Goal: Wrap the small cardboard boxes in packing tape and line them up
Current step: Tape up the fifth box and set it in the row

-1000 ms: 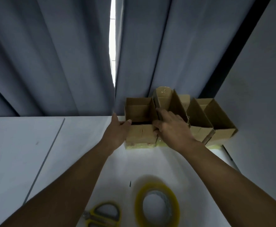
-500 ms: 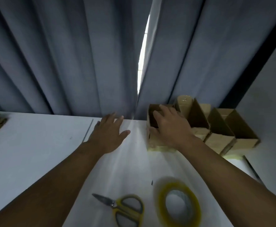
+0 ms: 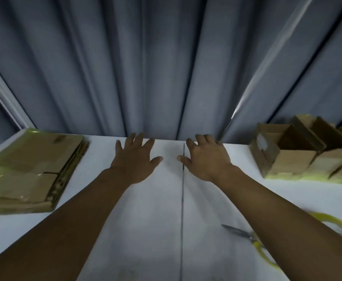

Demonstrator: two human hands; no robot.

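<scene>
Both my hands are out in front of me over the white table (image 3: pixel 150 230), palms down, fingers loose and spread, holding nothing. My left hand (image 3: pixel 134 159) and my right hand (image 3: pixel 205 159) lie side by side but apart, thumbs pointing toward each other across a small gap. I cannot tell whether the palms rest on the table or float just above it. A thin dark seam (image 3: pixel 182 209) runs down the table between my arms and passes under the thumb side of my right hand.

The small cardboard boxes (image 3: pixel 296 159) stand well off to my right, along the back edge of the table near the grey curtain (image 3: pixel 145 67). They sit in a row, each touching the next, open tops up, and the row runs out of view at the right edge. Yellowish tape shows along their bottoms; the nearest one has a pale patch on its side.

On my far left lies a stack of flattened cardboard (image 3: pixel 30 171) with a glossy, yellowish film over the top of it.

By my right forearm lie the scissors (image 3: pixel 245 236) — blades pointing away from the arm, yellow handles partly hidden under it. Just beyond the arm curves the roll of tape (image 3: pixel 336 224), mostly covered.
</scene>
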